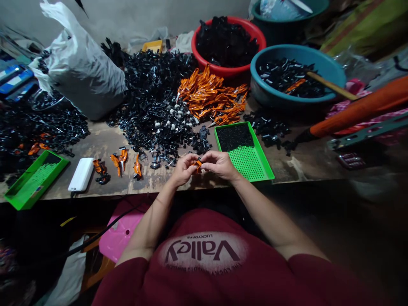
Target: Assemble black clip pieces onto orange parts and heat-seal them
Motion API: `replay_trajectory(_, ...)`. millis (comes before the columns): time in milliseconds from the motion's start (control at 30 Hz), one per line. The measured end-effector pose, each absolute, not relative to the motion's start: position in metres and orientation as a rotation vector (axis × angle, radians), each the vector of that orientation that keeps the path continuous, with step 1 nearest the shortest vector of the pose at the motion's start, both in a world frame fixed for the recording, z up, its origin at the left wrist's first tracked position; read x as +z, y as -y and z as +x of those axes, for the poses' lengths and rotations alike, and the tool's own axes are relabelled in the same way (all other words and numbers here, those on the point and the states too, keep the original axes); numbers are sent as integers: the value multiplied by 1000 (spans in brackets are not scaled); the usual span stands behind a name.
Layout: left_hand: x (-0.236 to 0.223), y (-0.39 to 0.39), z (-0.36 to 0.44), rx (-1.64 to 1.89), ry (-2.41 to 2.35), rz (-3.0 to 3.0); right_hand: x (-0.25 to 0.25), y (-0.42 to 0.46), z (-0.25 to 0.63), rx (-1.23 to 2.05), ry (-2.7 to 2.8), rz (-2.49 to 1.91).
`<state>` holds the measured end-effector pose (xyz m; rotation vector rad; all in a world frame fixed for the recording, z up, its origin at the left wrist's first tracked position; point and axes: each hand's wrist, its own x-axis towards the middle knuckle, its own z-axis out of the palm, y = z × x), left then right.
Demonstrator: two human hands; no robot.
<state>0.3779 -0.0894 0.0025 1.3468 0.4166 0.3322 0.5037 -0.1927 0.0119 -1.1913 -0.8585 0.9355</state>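
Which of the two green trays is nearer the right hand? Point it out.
The wide green tray, just beside the right hand. The narrow green tray lies well off to the left, beyond the white box.

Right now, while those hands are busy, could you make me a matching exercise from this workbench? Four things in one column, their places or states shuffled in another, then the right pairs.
Things:
1. small orange piece
2. red basin
3. wooden stick
4. pink plastic object

Places or states:
A. heaped with black pieces
B. lower than the tabletop
C. lying over the rim of the blue basin
D. held by the left hand and right hand

Right pairs: 1-D, 2-A, 3-C, 4-B.
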Motion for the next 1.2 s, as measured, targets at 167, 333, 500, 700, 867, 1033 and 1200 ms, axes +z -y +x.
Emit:
replay_trajectory(167,7,98,377,419,-461,1328,15,196,499,954,827,-1154)
replay_trajectory(333,9,109,374,477,-527,1302,17,200,494,977,805,-1142)
replay_trajectory(500,11,113,373,493,-559,1280,28,204,499,864,996,-1191)
replay_trajectory(700,14,117,373,476,-552,1229,32,208,500,695,1134,-1199)
replay_trajectory(867,20,123,374,448,-527,1242,31,212,498,637,1135,-1260)
replay_trajectory(1033,26,124,373,445,-525,1345,32,212,492,718,1059,-1270)
replay_trajectory(1200,28,118,371,358,-498,1340,29,214,488,735,976,-1339)
